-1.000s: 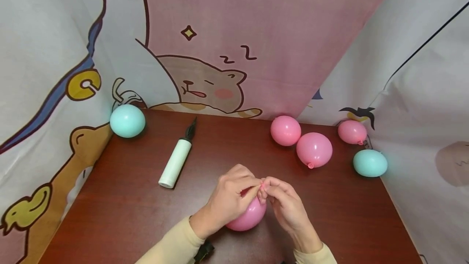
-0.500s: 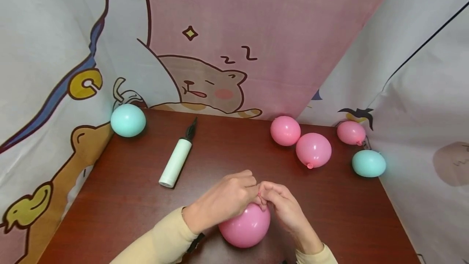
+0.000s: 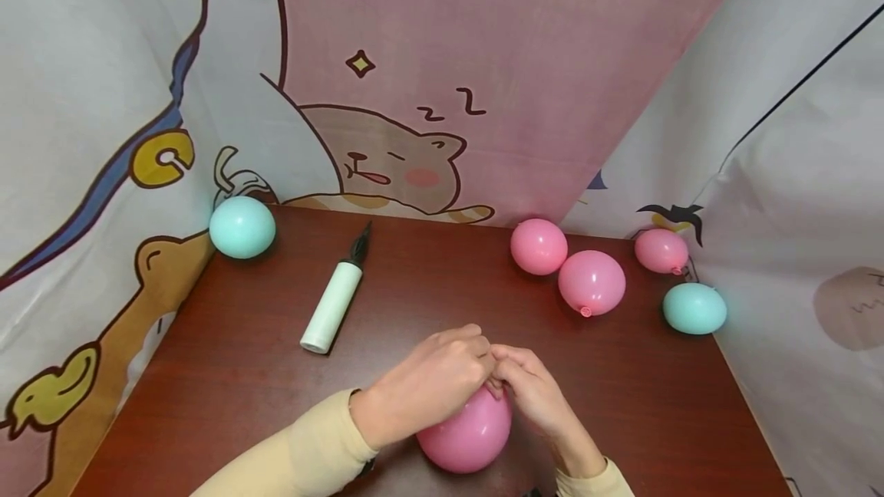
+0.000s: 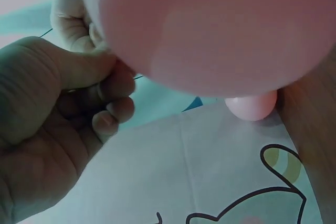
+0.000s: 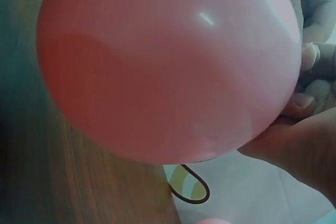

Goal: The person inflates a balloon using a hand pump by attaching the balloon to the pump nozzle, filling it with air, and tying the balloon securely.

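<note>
A round pink balloon (image 3: 470, 436) hangs below both hands near the front of the table, its neck end facing up and away. My left hand (image 3: 433, 380) reaches across its top from the left, thumb and fingers pinching at the neck. From the other side my right hand (image 3: 537, 396) pinches the same spot, its fingertips right against the left ones. In the left wrist view the left hand (image 4: 58, 93) has thumb and forefinger pressed together at the edge of the balloon (image 4: 210, 30). The right wrist view shows the balloon (image 5: 168, 72) large, with the right thumb beside it. The fingers hide the neck itself.
On the brown table (image 3: 228, 405) a white hand pump (image 3: 333, 305) with a black nozzle lies left of centre. A mint balloon (image 3: 242, 227) stands at the back left. Several pink balloons (image 3: 592, 282) and another mint balloon (image 3: 694, 308) sit at the back right. Printed cloth (image 3: 552, 60) hangs behind.
The balloon and both hands have come slightly nearer the front edge. My left hand has rolled over, and the bit of pink neck seen between the fingertips earlier is now covered.
</note>
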The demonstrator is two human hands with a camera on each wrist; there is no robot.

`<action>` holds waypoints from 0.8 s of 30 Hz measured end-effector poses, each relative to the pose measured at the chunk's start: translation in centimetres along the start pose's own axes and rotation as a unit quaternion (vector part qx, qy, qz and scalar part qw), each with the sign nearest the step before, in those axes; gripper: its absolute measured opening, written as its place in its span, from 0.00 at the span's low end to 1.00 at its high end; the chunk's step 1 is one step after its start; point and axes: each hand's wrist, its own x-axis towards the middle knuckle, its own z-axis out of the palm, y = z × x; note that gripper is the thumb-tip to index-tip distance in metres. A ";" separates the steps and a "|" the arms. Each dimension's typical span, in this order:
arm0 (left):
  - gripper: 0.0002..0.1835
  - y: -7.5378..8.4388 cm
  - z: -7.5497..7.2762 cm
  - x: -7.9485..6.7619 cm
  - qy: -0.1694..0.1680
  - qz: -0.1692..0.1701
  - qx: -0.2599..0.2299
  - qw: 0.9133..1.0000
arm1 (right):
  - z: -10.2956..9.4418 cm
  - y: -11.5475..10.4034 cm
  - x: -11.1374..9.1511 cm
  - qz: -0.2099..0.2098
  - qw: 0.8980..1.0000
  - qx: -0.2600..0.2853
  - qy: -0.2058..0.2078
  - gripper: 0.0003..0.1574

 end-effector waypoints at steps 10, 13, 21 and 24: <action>0.09 0.4 0.3 0.4 0.025 -0.049 -0.065 0.996 | 0.0 -0.3 0.0 -0.018 0.999 -0.029 0.007 0.13; 0.09 0.8 0.8 0.4 0.064 -0.072 -0.080 0.992 | 0.1 -0.4 0.0 -0.015 0.999 -0.043 0.020 0.13; 0.09 1.3 2.5 0.7 0.146 -0.102 -0.116 0.977 | 0.2 -0.6 0.0 0.010 0.998 -0.018 0.061 0.13; 0.10 1.0 3.3 0.7 0.168 -0.094 -0.104 0.976 | 0.2 -0.5 -0.1 0.020 0.998 0.001 0.064 0.14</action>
